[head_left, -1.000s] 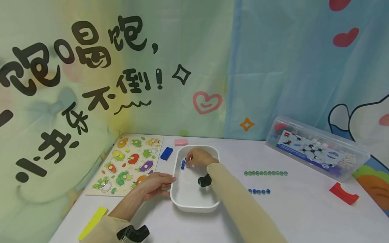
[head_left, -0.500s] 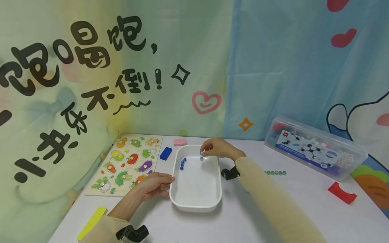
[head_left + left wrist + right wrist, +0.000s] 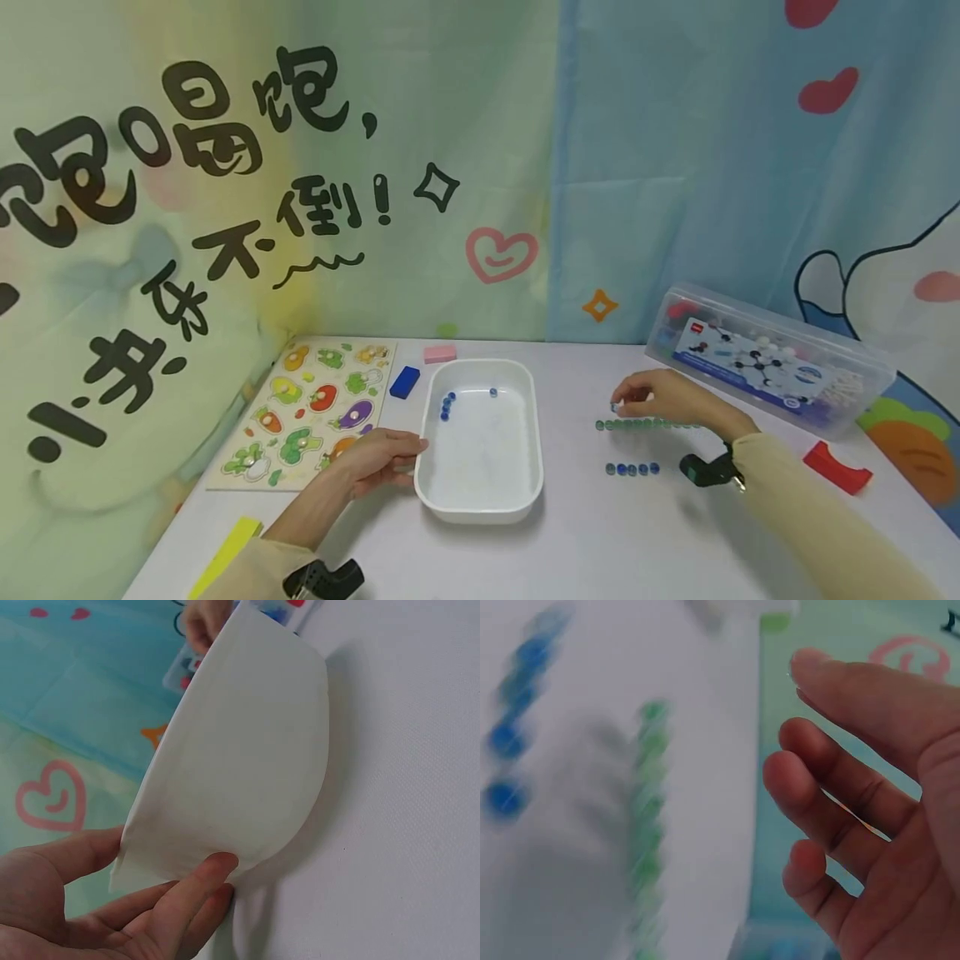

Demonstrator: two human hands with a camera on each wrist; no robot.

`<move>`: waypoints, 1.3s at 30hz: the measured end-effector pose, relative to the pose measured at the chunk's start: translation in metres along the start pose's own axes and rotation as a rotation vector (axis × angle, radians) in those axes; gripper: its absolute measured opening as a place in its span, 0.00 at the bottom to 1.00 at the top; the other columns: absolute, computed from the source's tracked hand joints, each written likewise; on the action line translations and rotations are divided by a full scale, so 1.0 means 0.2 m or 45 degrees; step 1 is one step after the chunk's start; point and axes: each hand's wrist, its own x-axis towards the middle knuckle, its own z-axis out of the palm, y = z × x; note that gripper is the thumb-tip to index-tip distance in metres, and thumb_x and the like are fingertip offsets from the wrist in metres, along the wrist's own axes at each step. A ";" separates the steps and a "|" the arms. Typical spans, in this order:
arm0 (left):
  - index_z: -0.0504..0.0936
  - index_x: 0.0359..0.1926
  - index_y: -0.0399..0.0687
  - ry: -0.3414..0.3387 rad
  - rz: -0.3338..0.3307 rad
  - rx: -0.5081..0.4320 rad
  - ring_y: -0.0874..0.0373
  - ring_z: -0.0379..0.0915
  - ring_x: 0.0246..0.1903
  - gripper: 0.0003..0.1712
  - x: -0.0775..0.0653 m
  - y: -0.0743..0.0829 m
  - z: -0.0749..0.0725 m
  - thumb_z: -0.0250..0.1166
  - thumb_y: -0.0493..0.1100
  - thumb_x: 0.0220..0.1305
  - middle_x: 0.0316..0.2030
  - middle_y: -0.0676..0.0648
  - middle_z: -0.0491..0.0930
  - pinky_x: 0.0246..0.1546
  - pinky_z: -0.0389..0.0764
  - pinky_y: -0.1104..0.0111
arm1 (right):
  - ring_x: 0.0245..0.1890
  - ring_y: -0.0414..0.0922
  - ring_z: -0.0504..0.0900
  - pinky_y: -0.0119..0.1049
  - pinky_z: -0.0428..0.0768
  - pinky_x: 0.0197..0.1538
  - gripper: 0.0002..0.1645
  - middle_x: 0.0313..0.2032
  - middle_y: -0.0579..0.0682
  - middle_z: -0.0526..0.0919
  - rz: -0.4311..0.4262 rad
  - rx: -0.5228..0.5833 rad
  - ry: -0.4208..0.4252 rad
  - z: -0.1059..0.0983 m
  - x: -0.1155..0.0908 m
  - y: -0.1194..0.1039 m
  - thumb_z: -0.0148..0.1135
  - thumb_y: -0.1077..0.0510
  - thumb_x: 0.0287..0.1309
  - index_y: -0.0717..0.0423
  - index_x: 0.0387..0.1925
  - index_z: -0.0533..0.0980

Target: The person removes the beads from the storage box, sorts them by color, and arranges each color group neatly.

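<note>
My left hand (image 3: 386, 460) holds the left side of a white tray (image 3: 480, 492). In the left wrist view a fingertip reaches the rim while other fingers lie along the outer wall. Inside the tray, several blue marbles (image 3: 447, 407) cluster at the upper left, and a single marble (image 3: 493, 392) sits further right. Over the table to the right, my right hand (image 3: 663, 395) pinches a small glass marble (image 3: 615, 407) at thumb and fingertip. It is just above the left part of a row of green marbles (image 3: 637, 424). A shorter row of blue marbles (image 3: 632, 469) lies nearer.
A vegetable puzzle board (image 3: 307, 412) lies left of the tray, with a blue block (image 3: 405, 382) and a pink block (image 3: 439, 354) beside it. A clear plastic box (image 3: 768, 367) stands back right, near a red arched block (image 3: 836, 468). A yellow strip (image 3: 227, 557) lies front left.
My right hand has moved out of the tray to the right, carrying a marble over the table to the green row. The left hand stays at the tray's side.
</note>
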 end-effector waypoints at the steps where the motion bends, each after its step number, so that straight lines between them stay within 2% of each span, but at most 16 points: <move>1: 0.72 0.60 0.29 0.000 0.000 -0.003 0.57 0.82 0.40 0.29 0.00 0.00 0.00 0.63 0.45 0.66 0.48 0.40 0.83 0.43 0.87 0.63 | 0.35 0.35 0.76 0.28 0.78 0.37 0.12 0.36 0.41 0.83 0.006 -0.006 0.002 0.00 -0.04 0.04 0.65 0.49 0.60 0.49 0.42 0.82; 7: 0.73 0.60 0.29 0.002 0.009 0.007 0.59 0.81 0.38 0.29 0.00 -0.01 -0.02 0.63 0.46 0.66 0.46 0.42 0.84 0.42 0.87 0.64 | 0.37 0.31 0.74 0.27 0.78 0.39 0.11 0.40 0.44 0.84 0.053 -0.015 0.023 0.05 -0.23 0.19 0.66 0.52 0.59 0.50 0.43 0.82; 13: 0.73 0.59 0.29 -0.004 0.017 0.007 0.58 0.82 0.38 0.28 0.00 -0.01 -0.02 0.63 0.46 0.66 0.44 0.43 0.85 0.42 0.87 0.64 | 0.34 0.28 0.73 0.26 0.78 0.34 0.11 0.39 0.47 0.84 0.080 0.080 -0.005 0.13 -0.32 0.28 0.66 0.54 0.58 0.54 0.42 0.82; 16: 0.73 0.59 0.28 -0.002 0.016 0.001 0.58 0.83 0.39 0.28 0.00 -0.02 -0.02 0.64 0.46 0.66 0.43 0.43 0.85 0.42 0.87 0.64 | 0.34 0.28 0.73 0.25 0.78 0.35 0.12 0.39 0.46 0.84 0.114 0.101 -0.019 0.17 -0.34 0.30 0.67 0.52 0.57 0.52 0.42 0.82; 26: 0.72 0.60 0.28 0.014 0.004 -0.015 0.55 0.83 0.41 0.30 0.00 -0.01 -0.01 0.64 0.46 0.65 0.46 0.41 0.83 0.42 0.87 0.65 | 0.36 0.30 0.74 0.26 0.78 0.39 0.13 0.39 0.43 0.84 0.107 0.045 0.017 0.23 -0.35 0.30 0.69 0.48 0.55 0.48 0.40 0.82; 33: 0.72 0.60 0.29 0.013 -0.002 -0.012 0.55 0.84 0.43 0.30 0.00 -0.01 0.00 0.64 0.46 0.65 0.47 0.40 0.83 0.43 0.87 0.65 | 0.33 0.30 0.70 0.25 0.76 0.37 0.14 0.36 0.41 0.81 0.122 0.045 0.006 0.22 -0.35 0.30 0.69 0.48 0.55 0.49 0.41 0.82; 39: 0.72 0.60 0.29 0.019 -0.006 -0.022 0.54 0.84 0.43 0.29 0.00 0.00 0.00 0.64 0.46 0.65 0.46 0.41 0.84 0.42 0.87 0.64 | 0.33 0.31 0.70 0.25 0.75 0.33 0.15 0.37 0.43 0.82 0.133 0.043 0.016 0.17 -0.35 0.26 0.67 0.50 0.56 0.51 0.44 0.81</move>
